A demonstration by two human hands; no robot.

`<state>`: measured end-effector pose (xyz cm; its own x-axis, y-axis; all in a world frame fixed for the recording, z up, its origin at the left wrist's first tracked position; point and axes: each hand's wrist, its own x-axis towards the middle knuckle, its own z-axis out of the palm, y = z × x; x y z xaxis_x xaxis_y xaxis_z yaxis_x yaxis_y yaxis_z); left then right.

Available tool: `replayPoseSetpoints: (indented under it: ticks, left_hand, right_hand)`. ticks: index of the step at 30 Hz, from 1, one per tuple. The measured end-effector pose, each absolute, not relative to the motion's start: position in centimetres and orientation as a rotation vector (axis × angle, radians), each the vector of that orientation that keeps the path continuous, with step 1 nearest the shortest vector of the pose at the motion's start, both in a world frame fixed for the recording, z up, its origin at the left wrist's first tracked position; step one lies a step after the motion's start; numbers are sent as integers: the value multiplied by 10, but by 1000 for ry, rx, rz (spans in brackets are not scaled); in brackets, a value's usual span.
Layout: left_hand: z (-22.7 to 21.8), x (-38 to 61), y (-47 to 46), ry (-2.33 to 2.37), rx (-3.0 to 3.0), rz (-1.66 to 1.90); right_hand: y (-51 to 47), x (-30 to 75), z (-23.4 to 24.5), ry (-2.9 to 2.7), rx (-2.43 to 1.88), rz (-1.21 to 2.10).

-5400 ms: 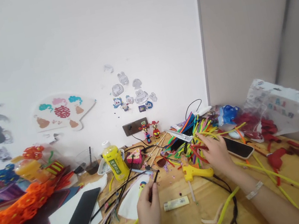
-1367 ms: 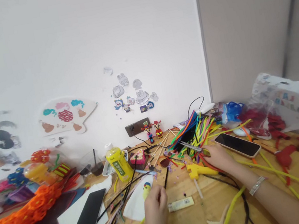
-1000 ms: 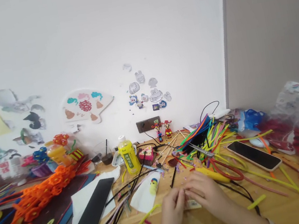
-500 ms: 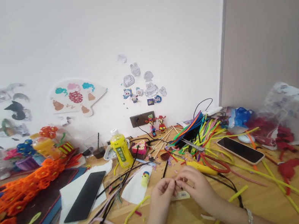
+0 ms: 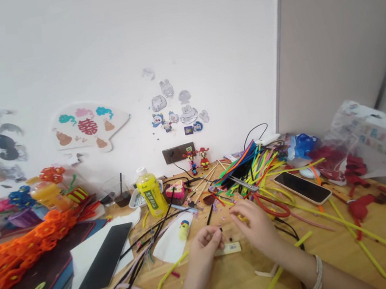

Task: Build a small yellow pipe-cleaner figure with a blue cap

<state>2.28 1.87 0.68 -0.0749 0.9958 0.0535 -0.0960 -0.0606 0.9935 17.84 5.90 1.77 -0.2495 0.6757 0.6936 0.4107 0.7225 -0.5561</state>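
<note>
My left hand (image 5: 203,244) seems to pinch something too small to tell; my right hand (image 5: 256,227) sits just apart at its 3 o'clock.

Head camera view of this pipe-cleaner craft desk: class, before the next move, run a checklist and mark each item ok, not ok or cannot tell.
1. Left hand and right hand are both in view, close together over the wooden table: ok.
2. What the fingertips pinch is identifiable: cannot tell, too small and partly hidden.
3. Scissors are well away from the hands, on the pipe-cleaner heap: ok.
4. Phone lies flat, apart from the hands: ok.
5. Yellow bottle stands upright, white cap on: ok.
6. Area around the hands is tidy: not ok, loose scraps and pipe cleaners are strewn there.
</note>
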Motion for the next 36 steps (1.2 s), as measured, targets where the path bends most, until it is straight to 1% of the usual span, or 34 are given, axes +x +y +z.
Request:
replayPoseSetpoints:
  ticks: [7,15,18,21,26,36]
  left_hand:
    - [7,22,21,1185,1258,1302]
    - [6,22,21,1375,1555,1197]
    - [10,20,17,1503,1736,1132]
    - [16,15,14,1574,1940,991]
    - [15,8,13,1640,2161,757]
    - [10,11,13,1696,2291,678]
  right_hand:
    - [55,176,20,-2003,-751,419]
    - [47,169,21,-2109,-856,443]
    - [51,174,23,-2166,-914,424]
    - [56,181,24,-2268,-961,403]
    - [59,185,23,-2468,-914,342]
    - [55,178,23,-2634,-879,207]
